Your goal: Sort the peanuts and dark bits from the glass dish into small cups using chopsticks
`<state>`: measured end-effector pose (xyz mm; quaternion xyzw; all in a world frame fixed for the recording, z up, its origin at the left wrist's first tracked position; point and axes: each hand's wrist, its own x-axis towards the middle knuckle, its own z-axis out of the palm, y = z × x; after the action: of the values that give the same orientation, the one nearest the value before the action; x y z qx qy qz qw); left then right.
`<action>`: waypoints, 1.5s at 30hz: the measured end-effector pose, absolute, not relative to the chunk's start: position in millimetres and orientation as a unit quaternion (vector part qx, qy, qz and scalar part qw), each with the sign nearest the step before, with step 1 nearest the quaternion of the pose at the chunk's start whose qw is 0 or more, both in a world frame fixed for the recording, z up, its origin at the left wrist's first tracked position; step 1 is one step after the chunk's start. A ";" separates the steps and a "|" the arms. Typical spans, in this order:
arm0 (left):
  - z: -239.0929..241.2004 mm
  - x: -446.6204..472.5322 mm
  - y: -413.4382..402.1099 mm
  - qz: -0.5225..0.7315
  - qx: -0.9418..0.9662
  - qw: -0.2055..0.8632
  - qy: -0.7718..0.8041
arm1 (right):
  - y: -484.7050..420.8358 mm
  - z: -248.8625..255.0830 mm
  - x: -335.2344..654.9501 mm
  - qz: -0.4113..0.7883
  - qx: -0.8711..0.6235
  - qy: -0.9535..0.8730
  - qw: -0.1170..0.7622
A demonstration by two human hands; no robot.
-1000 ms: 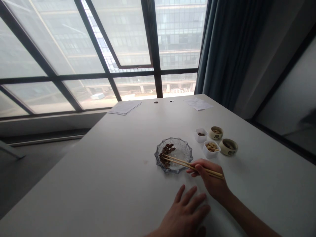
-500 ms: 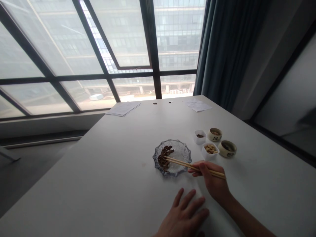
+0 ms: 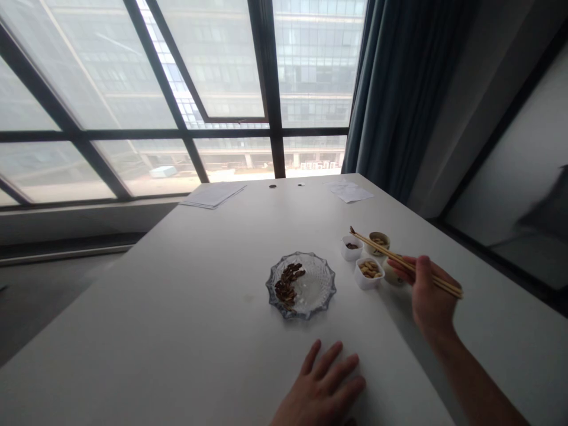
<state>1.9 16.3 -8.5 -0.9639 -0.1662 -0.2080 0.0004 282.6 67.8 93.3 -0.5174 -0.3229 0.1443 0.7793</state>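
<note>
My right hand [image 3: 428,299] is closed round a pair of wooden chopsticks [image 3: 399,260]. Their tips hold a small dark piece just above a small white square cup [image 3: 351,248] with dark bits in it. A glass dish [image 3: 300,285] with a pile of dark brown pieces on its left side sits in the middle of the white table [image 3: 199,319]. My left hand [image 3: 322,390] lies flat on the table near the front edge, fingers spread. A second white cup [image 3: 369,272] holds pale nuts.
Two round ceramic cups [image 3: 378,241] stand behind and right of the white cups; my hand partly hides one. Papers [image 3: 213,194] lie at the table's far left and a sheet [image 3: 350,191] at the far right. Windows and a dark curtain [image 3: 394,89] lie beyond.
My right hand has lifted the chopsticks out of the glass dish and swung them right, to above the small white cup, with a dark piece in the tips. The left hand stays flat.
</note>
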 end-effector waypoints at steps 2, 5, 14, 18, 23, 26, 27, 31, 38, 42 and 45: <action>-8.5 2.3 15.8 -0.206 -0.964 0.003 -0.170 | 69.0 91.9 283.5 0.148 -0.521 -0.330 0.773; -9.4 2.8 14.1 -0.193 -0.965 -0.004 -0.177 | 68.5 90.9 282.2 0.151 -0.525 -0.344 0.763; -5.8 4.0 16.0 -0.232 -0.958 -0.001 -0.168 | 59.6 90.8 263.4 0.166 -0.504 -0.378 0.759; 0.1 4.3 14.6 -0.238 -0.956 -0.006 -0.172 | 51.7 81.9 236.3 0.240 -0.465 -0.452 0.722; 3.7 4.1 12.5 -0.236 -0.955 -0.002 -0.179 | 43.3 69.5 202.9 0.325 -0.432 -0.500 0.676; 1.9 3.7 13.0 -0.242 -0.955 0.016 -0.172 | 42.6 63.5 191.2 0.354 -0.431 -0.502 0.660; 1.0 3.6 13.2 -0.245 -0.954 0.021 -0.169 | 43.1 61.4 188.9 0.363 -0.431 -0.506 0.653; -0.7 3.5 13.7 -0.245 -0.954 0.030 -0.171 | 45.4 52.2 183.8 0.390 -0.432 -0.509 0.634; 2.3 5.0 13.8 -0.253 -0.952 0.019 -0.172 | 47.7 45.1 177.8 0.435 -0.435 -0.504 0.607; 3.5 4.6 13.6 -0.251 -0.953 0.016 -0.169 | 47.5 46.5 175.5 0.430 -0.445 -0.495 0.609; 3.8 3.7 13.0 -0.234 -0.957 0.010 -0.172 | 46.2 48.3 174.2 0.417 -0.457 -0.484 0.619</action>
<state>3.7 13.0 3.8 -0.9570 -0.1717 -0.2335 0.0095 174.2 46.2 48.3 -0.4567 -0.4839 0.4175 0.6188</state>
